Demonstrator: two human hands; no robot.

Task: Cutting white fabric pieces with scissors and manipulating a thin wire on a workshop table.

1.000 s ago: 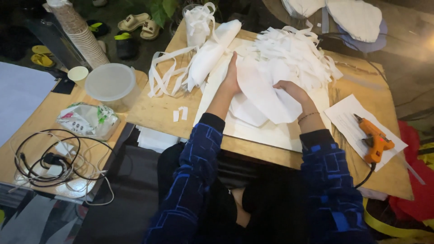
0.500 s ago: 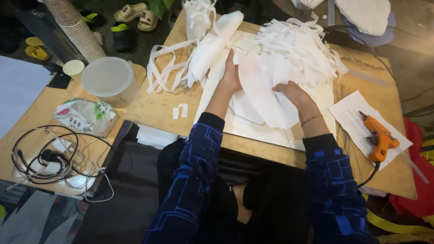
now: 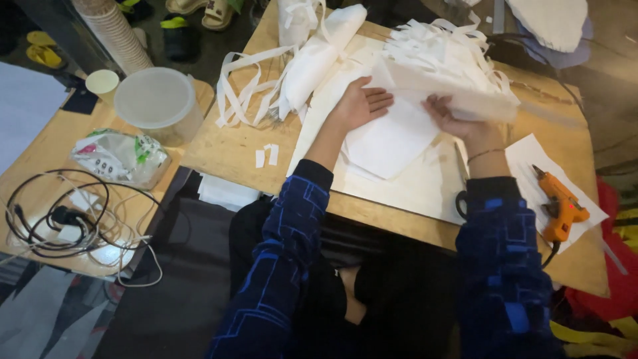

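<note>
White paper sheets (image 3: 389,136) lie in the middle of the frame on a pale board (image 3: 412,186) that covers much of the worktop (image 3: 226,156), and both hands are on them. Left hand (image 3: 359,105) is spread flat, fingers open, pressing the lower sheets down, seemingly so they stay put. Right hand (image 3: 455,119) is closed round the edge of a wad of fringed white paper (image 3: 445,73), lifting it clear of the sheet beneath, as though to get at what lies under. At lower right, an orange glue gun (image 3: 561,206) rests on its own paper scrap, within easy reach but off the work. Two small white snippets (image 3: 267,156) sit left of the board. Farther left stand a translucent tub (image 3: 156,103) and a tangle of cables (image 3: 63,219). Loose white strips (image 3: 242,83) trail across the upper middle.
</note>
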